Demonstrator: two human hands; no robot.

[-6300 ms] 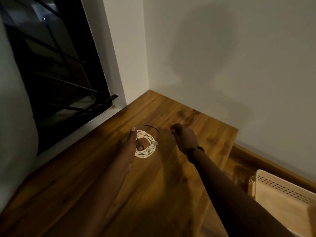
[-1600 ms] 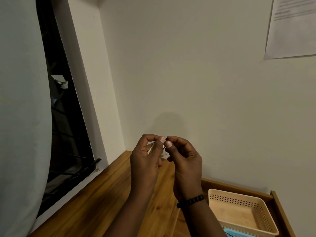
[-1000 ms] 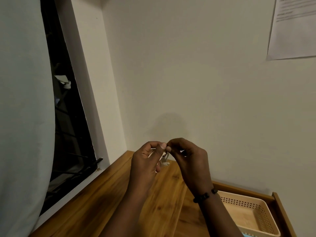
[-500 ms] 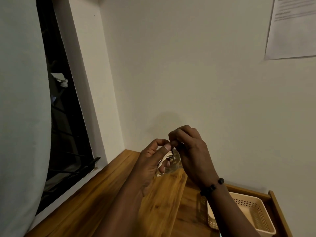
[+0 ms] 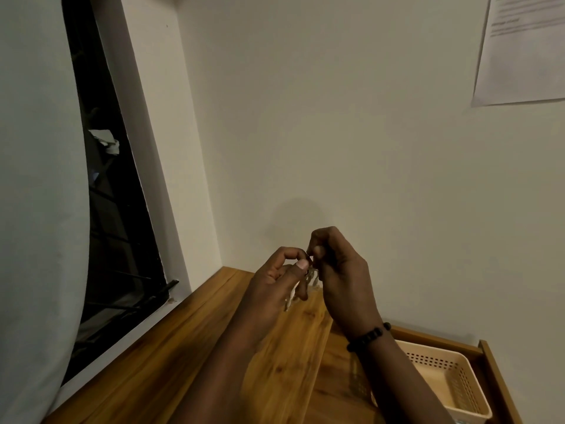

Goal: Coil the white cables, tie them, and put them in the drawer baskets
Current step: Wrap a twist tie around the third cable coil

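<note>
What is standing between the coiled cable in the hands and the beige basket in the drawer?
Nothing visible. Both hands, left hand and right hand, hold the white cable above the wooden top. The basket sits lower right; what shows of it looks empty, though the right forearm covers its near part.

1. Two bare hands are raised together above a brown wooden desk (image 5: pixel 171 356), in front of a plain pale wall.
2. The left hand (image 5: pixel 275 286) and right hand (image 5: pixel 339 270) pinch a small coiled white cable (image 5: pixel 310 275) between fingertips; the cable is mostly hidden and blurred.
3. A black beaded bracelet (image 5: pixel 368 336) circles the right wrist.
4. A beige perforated plastic basket (image 5: pixel 452 390) sits in an open wooden drawer at lower right.
5. A dark window (image 5: pixel 113 209) is at left.
</note>
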